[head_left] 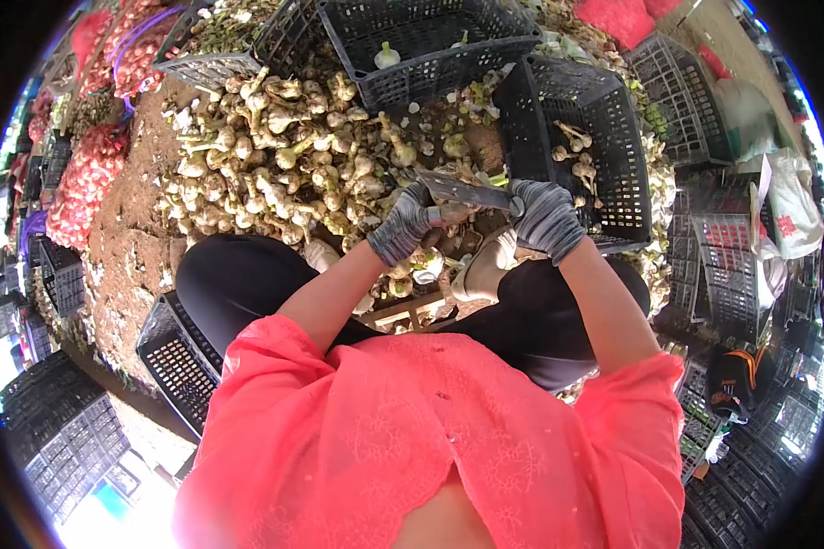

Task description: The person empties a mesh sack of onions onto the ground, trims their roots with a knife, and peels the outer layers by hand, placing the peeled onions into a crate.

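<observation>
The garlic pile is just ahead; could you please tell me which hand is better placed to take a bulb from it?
Probably the left hand: it is right beside the garlic pile, while the right hand is farther off and holds the knife.

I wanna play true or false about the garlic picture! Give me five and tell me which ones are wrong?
1. The left hand and right hand both wear gloves. True.
2. The left hand grips the knife handle. False: the knife is held by the right hand.
3. The garlic heap is on the ground. True.
4. The crate right of the heap is full. False: that crate holds just a few bulbs.
5. The shirt is pinkish red. True.
</observation>
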`<action>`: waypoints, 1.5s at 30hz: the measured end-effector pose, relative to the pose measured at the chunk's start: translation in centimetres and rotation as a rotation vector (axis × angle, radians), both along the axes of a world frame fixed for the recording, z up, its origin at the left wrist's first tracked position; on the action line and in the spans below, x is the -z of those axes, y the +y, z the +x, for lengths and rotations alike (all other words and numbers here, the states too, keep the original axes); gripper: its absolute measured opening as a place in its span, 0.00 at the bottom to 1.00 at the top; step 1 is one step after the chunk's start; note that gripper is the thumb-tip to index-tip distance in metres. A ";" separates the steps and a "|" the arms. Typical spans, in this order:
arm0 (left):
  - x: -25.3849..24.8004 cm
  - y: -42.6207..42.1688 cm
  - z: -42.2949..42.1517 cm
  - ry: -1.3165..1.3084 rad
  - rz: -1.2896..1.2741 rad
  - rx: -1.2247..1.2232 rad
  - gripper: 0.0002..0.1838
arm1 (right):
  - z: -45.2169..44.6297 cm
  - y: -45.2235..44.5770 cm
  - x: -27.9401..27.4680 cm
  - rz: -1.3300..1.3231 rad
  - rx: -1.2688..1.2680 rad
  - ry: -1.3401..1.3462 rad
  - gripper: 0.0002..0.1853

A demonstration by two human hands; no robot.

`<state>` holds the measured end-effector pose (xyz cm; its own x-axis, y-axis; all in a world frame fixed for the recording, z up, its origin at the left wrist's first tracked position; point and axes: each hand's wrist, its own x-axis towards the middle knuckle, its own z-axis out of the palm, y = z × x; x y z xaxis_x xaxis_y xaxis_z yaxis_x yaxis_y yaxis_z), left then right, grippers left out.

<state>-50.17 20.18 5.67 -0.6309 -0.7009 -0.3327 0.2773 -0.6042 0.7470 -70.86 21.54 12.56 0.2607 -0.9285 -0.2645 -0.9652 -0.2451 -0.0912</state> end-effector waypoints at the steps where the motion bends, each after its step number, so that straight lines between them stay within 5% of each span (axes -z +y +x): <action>1: 0.1 0.1 0.2 0.024 0.021 -0.004 0.22 | -0.1 0.0 0.2 -0.002 0.006 -0.019 0.09; 4: 0.4 -0.4 0.5 0.317 0.145 -0.059 0.25 | -1.1 0.0 0.5 0.023 -0.032 0.122 0.09; 6: -3.4 0.0 2.7 0.246 -0.251 -0.082 0.33 | -4.4 -1.0 -0.5 0.132 0.188 0.225 0.12; 8: -5.9 -1.3 3.9 0.059 -0.302 0.003 0.34 | -5.8 -0.6 0.2 0.037 0.350 0.157 0.13; 11: -5.8 -1.4 2.8 -0.003 -0.377 -0.053 0.37 | -4.9 -0.5 1.5 -0.084 0.287 -0.243 0.14; 14: -4.2 -0.9 1.3 0.100 -0.340 -0.077 0.41 | -0.9 -1.1 -0.5 0.314 0.676 -1.124 0.15; 17: -3.5 -1.2 0.8 0.066 -0.440 -0.077 0.38 | 1.5 -0.9 -1.7 0.129 0.528 -0.960 0.16; 20: -0.3 -2.0 1.3 0.023 -0.359 -0.080 0.33 | 2.9 -0.7 -2.7 -0.366 -0.138 -0.338 0.10; 23: 8.1 -3.2 2.1 0.118 -0.101 -0.066 0.28 | 4.5 -0.6 -2.8 -0.256 -0.163 -0.129 0.07; 26: 0.4 -1.6 0.6 0.285 -0.097 -0.240 0.26 | 3.9 -1.3 -1.2 -0.169 -0.131 0.007 0.08; 29: -1.5 -1.7 0.5 0.033 -0.301 -0.245 0.36 | 3.1 -2.5 -1.2 0.009 0.014 0.475 0.13; 32: -5.9 -1.1 0.1 0.055 -0.384 -0.271 0.41 | -3.2 -4.4 0.4 0.188 0.236 0.166 0.12; 35: -4.5 -2.3 0.4 -0.074 -0.313 -0.256 0.38 | -2.0 -3.3 -0.3 -0.014 0.374 0.151 0.12; 36: -4.1 -2.3 0.3 -0.061 -0.187 -0.244 0.38 | -0.8 -2.8 -0.6 -0.044 0.335 0.064 0.13; 37: -3.2 -1.9 0.0 -0.100 -0.350 -0.271 0.32 | 1.5 -1.8 -3.2 -0.019 0.236 0.004 0.12; 39: 4.3 -2.1 1.1 -0.008 -0.098 -0.136 0.28 | 3.4 -0.7 -3.4 -0.015 0.022 -0.085 0.11; 41: 5.0 -1.9 1.5 -0.447 -0.673 0.011 0.24 | 4.7 -0.3 -4.2 -0.030 -0.039 -0.066 0.11; 44: 4.3 -2.6 1.7 -0.772 -0.689 0.179 0.26 | 4.9 -1.3 -4.3 0.024 0.013 0.013 0.10; 45: 1.9 -2.0 1.2 -0.463 -0.481 -0.086 0.26 | 4.5 -1.6 -3.8 0.024 0.040 0.024 0.09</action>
